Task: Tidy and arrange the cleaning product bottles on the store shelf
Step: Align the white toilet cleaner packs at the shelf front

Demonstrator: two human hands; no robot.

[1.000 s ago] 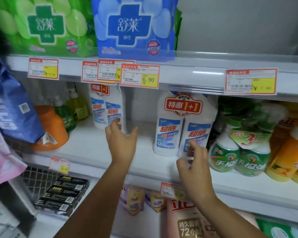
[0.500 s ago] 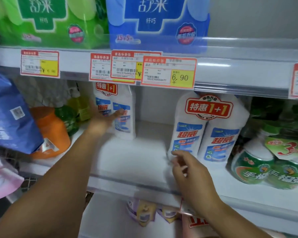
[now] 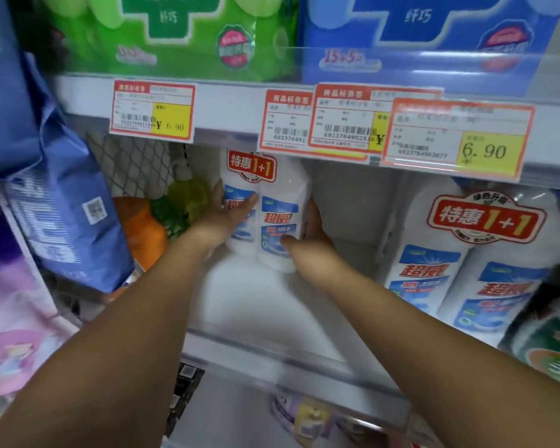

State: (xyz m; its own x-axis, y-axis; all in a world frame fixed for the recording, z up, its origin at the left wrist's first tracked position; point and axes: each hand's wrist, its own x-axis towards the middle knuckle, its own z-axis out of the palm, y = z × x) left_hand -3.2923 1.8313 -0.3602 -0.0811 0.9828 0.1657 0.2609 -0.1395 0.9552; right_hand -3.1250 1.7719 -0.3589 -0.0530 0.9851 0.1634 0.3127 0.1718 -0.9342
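Clasping it from both sides, the person's hands hold a twin pack (image 3: 280, 189) of white cleaner bottles far back on the white shelf (image 3: 265, 305), left of its middle. The left hand (image 3: 230, 216) wraps the pack's left bottle, fingers lying across the blue label and the thumb up along the outer side. The right hand (image 3: 312, 232) grips the right bottle, thumb across the lower front; its fingers go round behind the pack and are hidden. Motion blur smears the pack's base, so whether it rests on the shelf or is raised cannot be told. The bottle caps are hidden behind the price tags (image 3: 458, 137) on the shelf edge above.

A second twin pack (image 3: 476, 266) stands well apart to the right, nearer the front; its tops are also covered by the tags. Left of the held pack sit an orange bottle (image 3: 144, 229) and a green bottle (image 3: 172, 218), both blurred and partly hidden behind a hanging blue bag (image 3: 65, 227). At the far right a green-labelled bottle (image 3: 553, 344) is cut off by the frame edge.
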